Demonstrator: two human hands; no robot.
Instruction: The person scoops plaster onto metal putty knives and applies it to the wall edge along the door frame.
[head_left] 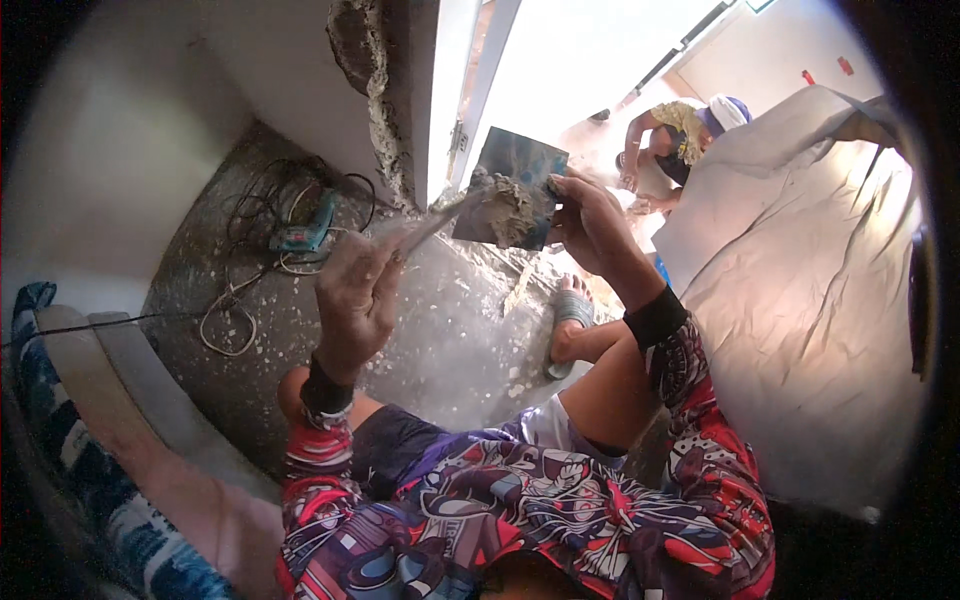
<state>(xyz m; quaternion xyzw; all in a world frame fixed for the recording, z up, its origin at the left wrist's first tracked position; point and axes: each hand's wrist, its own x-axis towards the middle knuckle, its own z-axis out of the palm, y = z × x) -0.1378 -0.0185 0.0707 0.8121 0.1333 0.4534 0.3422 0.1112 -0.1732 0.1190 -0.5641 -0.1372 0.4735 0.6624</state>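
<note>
My left hand (355, 295) is closed around a slim, mortar-smeared trowel (437, 222), whose far end meets a lump of wet grey mortar (510, 212). That mortar lies on a dark, flat square board (520, 152). My right hand (592, 222) grips the board by its right edge, with the thumb on top and the other fingers partly hidden beneath. Just beyond the board stands a white door frame (445, 110), and rough mortar (378, 110) runs down the broken wall edge beside it.
A teal power tool (305, 228) with tangled black cables (250, 205) lies on the debris-spotted floor (430, 340). A grey sheet (800, 330) drapes something at right. Another person (680, 135) crouches beyond the doorway. A blue patterned cloth (90, 470) hangs over a ledge at left.
</note>
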